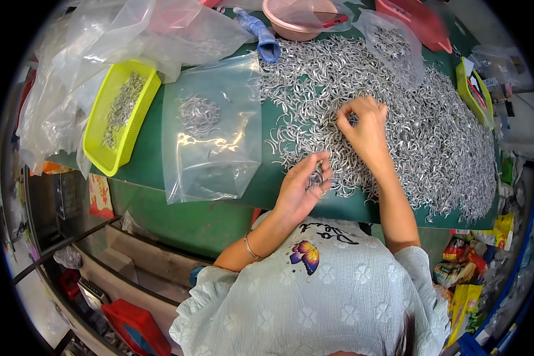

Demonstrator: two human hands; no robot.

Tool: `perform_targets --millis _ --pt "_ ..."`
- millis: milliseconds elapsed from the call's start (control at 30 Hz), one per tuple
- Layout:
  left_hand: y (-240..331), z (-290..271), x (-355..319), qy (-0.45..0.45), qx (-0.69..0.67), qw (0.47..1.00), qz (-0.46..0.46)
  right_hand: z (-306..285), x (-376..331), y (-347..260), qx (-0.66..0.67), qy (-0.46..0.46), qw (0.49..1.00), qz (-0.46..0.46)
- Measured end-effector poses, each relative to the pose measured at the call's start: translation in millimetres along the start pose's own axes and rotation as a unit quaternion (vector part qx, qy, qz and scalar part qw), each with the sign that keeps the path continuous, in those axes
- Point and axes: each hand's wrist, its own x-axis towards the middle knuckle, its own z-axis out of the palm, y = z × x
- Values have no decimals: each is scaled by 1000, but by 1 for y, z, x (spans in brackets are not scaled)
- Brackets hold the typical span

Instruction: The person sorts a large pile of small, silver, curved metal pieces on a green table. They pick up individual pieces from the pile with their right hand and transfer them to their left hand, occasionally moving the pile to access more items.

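A wide heap of small, curved silver metal pieces (439,148) is spread over the green table. My left hand (298,188) is turned palm up at the heap's near edge, its fingers curled round several of these curved metal pieces (316,176). Over the middle of the heap, my right hand (365,127) points down with thumb and fingertips drawn together. Whatever is between those fingertips is too small or hidden to tell. To the left of my hands lies a clear plastic bag (231,169), flat on the table, with a small cluster of similar pieces (200,115) on it or inside.
A yellow-green basket (127,155) with more metal pieces stands at the left, beside crumpled plastic sheeting (77,65). Along the back are a blue sleeve-like cloth (258,31), a pink basin (293,29) and a red tub (436,41). Another basket (485,113) sits far right.
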Motion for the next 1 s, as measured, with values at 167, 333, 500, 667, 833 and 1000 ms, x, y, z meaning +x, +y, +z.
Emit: perform_targets --millis 167,333,500,667,833,1000 --pt "2 -1 6 11 11 996 82 -19 -10 -6 188 -192 963 18" --pt "-3 -21 9 -89 -43 995 7 21 10 10 -16 -65 998 -7" --pt "-1 -21 9 -60 -164 982 -73 16 3 15 36 -24 999 7" --pt "-1 -19 12 -55 -239 964 -98 -5 -4 24 90 -62 993 49" --pt "5 6 8 -35 -176 982 -67 -21 -18 12 62 -39 997 36" --pt "1 -3 12 -40 -117 992 0 -50 -27 -18 211 -236 948 -39"
